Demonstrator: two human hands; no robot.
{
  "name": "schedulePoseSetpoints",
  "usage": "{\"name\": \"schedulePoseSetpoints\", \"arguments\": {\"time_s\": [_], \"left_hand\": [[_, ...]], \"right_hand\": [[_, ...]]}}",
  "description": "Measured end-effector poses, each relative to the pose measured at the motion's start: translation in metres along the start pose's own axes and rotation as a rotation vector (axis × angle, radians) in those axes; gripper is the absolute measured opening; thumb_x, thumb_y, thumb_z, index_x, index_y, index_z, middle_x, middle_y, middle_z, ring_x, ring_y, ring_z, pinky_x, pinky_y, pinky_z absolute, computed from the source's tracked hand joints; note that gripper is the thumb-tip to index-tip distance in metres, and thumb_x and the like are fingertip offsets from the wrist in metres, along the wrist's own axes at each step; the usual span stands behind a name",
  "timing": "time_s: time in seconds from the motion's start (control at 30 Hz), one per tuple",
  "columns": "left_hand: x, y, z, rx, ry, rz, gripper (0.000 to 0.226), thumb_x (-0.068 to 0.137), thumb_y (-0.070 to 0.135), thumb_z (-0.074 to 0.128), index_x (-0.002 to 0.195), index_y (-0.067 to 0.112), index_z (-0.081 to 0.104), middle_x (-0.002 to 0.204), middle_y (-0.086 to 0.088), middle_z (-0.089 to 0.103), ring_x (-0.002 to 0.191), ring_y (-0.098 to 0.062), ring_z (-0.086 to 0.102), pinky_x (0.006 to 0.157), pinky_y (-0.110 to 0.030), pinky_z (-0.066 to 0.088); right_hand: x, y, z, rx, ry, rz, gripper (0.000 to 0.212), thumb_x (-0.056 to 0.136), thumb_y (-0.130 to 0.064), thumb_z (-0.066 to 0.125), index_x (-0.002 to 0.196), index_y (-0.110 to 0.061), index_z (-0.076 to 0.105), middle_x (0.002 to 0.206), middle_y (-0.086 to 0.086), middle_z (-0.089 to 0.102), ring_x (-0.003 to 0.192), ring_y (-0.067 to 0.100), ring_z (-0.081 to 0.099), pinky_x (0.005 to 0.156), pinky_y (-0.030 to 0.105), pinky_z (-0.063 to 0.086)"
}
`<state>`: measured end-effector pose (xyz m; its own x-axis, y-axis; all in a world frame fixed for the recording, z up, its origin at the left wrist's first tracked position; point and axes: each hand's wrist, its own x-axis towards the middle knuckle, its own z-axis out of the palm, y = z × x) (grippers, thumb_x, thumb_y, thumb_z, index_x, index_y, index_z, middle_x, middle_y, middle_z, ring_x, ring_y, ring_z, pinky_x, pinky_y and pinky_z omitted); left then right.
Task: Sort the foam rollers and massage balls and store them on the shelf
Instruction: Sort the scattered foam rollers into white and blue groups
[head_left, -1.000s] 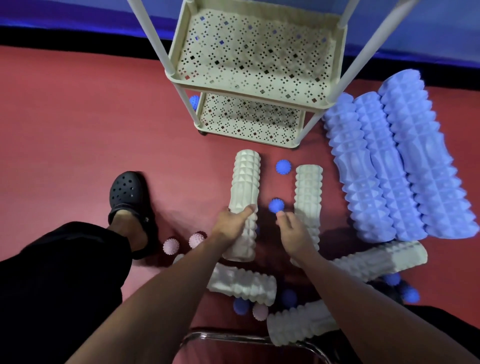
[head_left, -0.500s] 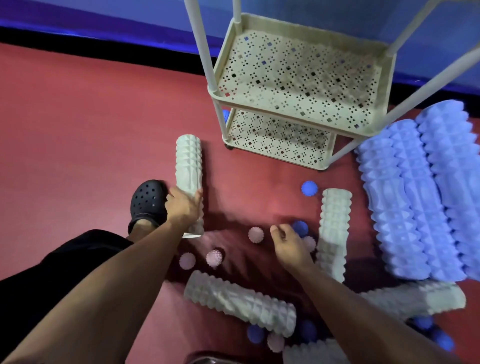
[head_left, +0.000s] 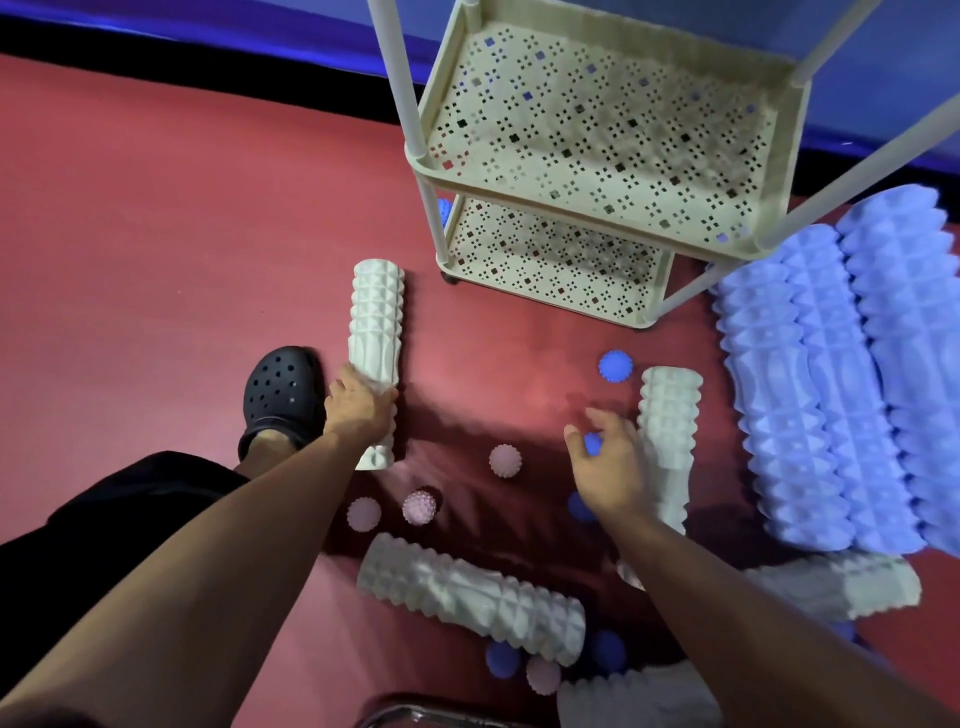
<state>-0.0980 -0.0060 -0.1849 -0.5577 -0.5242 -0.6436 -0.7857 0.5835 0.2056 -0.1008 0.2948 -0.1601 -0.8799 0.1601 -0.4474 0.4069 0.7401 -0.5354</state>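
Both hands busy: left fingers (head_left: 382, 400) wrap a white roller (head_left: 375, 332); right fingers (head_left: 597, 421) curl over a blue ball (head_left: 592, 444).

A single head-worn wide-angle camera supplies the only view; no second view is available for overlap. The camera looks steeply downward and forward from above the person's own forearms, which enter from the bottom edge. The red floor (head_left: 156, 249) fills most of the frame. The cream perforated plastic shelf unit (head_left: 597, 130) stands at the top centre, seen from above, with its white poles splayed outward by lens distortion. The blue wall base (head_left: 208, 21) crosses the top edge, marking the far limit. The hands sit close at mid-frame.
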Motion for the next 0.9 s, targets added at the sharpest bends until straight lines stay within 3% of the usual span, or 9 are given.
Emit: {"name": "schedulePoseSetpoints", "arguments": {"time_s": [0.13, 0.2, 0.3, 0.43, 0.5, 0.67, 0.77, 0.83, 0.9], "left_hand": [[0.001, -0.003, -0.01, 0.086, -0.04, 0.04, 0.059, 0.097, 0.026, 0.06, 0.143, 0.003, 0.033, 0.141, -0.022, 0.034, 0.13, -0.04, 0.038, 0.112, -0.048, 0.032], [0.003, -0.002, -0.013, 0.114, -0.037, 0.039, 0.057, 0.096, 0.023, 0.059, 0.142, 0.001, 0.033, 0.139, -0.021, 0.036, 0.128, -0.04, 0.039, 0.111, -0.049, 0.033], [0.002, -0.001, -0.011, 0.049, -0.007, -0.008, 0.066, 0.094, 0.021, 0.06, 0.145, -0.001, 0.025, 0.14, -0.021, 0.037, 0.129, -0.04, 0.041, 0.111, -0.05, 0.032], [0.009, -0.009, 0.0, 0.008, 0.04, -0.004, 0.077, 0.09, 0.027, 0.065, 0.149, 0.003, 0.021, 0.143, -0.021, 0.035, 0.13, -0.041, 0.037, 0.112, -0.051, 0.032], [0.013, -0.016, 0.006, 0.033, 0.079, 0.024, 0.082, 0.09, 0.035, 0.065, 0.151, 0.004, 0.021, 0.144, -0.021, 0.034, 0.128, -0.043, 0.037, 0.109, -0.054, 0.035], [-0.008, -0.009, 0.008, 0.071, 0.428, 0.21, 0.064, 0.096, 0.04, 0.059, 0.143, 0.003, 0.037, 0.138, -0.024, 0.041, 0.126, -0.045, 0.04, 0.102, -0.059, 0.036], [-0.022, 0.002, 0.01, 0.087, 0.57, 0.398, 0.052, 0.097, 0.037, 0.057, 0.137, 0.006, 0.047, 0.128, -0.022, 0.049, 0.113, -0.039, 0.045, 0.092, -0.054, 0.04], [-0.03, 0.014, 0.018, -0.015, 0.47, 0.499, 0.045, 0.097, 0.041, 0.054, 0.127, 0.008, 0.056, 0.118, -0.016, 0.056, 0.107, -0.032, 0.049, 0.091, -0.047, 0.041], [-0.046, 0.031, 0.026, -0.245, 0.179, 0.455, 0.033, 0.097, 0.042, 0.058, 0.112, 0.013, 0.064, 0.106, -0.002, 0.064, 0.1, -0.019, 0.057, 0.093, -0.036, 0.046]], "right_hand": [[0.002, 0.036, -0.024, -0.078, 0.187, 0.025, 0.06, 0.08, -0.032, 0.081, 0.13, -0.009, 0.058, 0.128, 0.019, 0.055, 0.117, 0.04, 0.052, 0.105, 0.047, 0.041], [0.003, 0.049, -0.036, -0.079, 0.148, 0.176, 0.076, 0.078, -0.036, 0.082, 0.14, -0.009, 0.047, 0.136, 0.023, 0.047, 0.123, 0.044, 0.045, 0.108, 0.048, 0.034], [0.012, 0.061, -0.044, 0.01, 0.02, 0.339, 0.089, 0.079, -0.043, 0.079, 0.147, -0.012, 0.03, 0.136, 0.023, 0.045, 0.127, 0.043, 0.045, 0.109, 0.051, 0.038], [0.028, 0.068, -0.045, 0.107, -0.025, 0.453, 0.085, 0.079, -0.043, 0.077, 0.143, -0.017, 0.028, 0.117, 0.008, 0.053, 0.107, 0.029, 0.057, 0.097, 0.045, 0.048], [0.036, 0.074, -0.042, 0.141, -0.031, 0.481, 0.084, 0.078, -0.042, 0.078, 0.141, -0.016, 0.028, 0.113, 0.007, 0.054, 0.106, 0.03, 0.059, 0.097, 0.045, 0.049], [0.043, 0.089, -0.037, 0.142, -0.085, 0.489, 0.088, 0.073, -0.048, 0.081, 0.135, -0.012, 0.03, 0.119, 0.013, 0.061, 0.11, 0.033, 0.062, 0.096, 0.048, 0.05], [0.034, 0.08, -0.042, 0.085, 0.07, 0.429, 0.082, 0.075, -0.053, 0.077, 0.133, -0.011, 0.036, 0.12, 0.018, 0.062, 0.111, 0.039, 0.061, 0.096, 0.049, 0.049], [0.026, 0.067, -0.043, 0.102, 0.214, 0.387, 0.079, 0.075, -0.057, 0.075, 0.132, -0.013, 0.04, 0.121, 0.018, 0.062, 0.112, 0.04, 0.06, 0.097, 0.048, 0.048], [0.019, 0.039, -0.042, 0.211, 0.238, 0.401, 0.077, 0.073, -0.063, 0.073, 0.129, -0.021, 0.042, 0.119, 0.01, 0.066, 0.109, 0.035, 0.064, 0.096, 0.046, 0.05]]}}
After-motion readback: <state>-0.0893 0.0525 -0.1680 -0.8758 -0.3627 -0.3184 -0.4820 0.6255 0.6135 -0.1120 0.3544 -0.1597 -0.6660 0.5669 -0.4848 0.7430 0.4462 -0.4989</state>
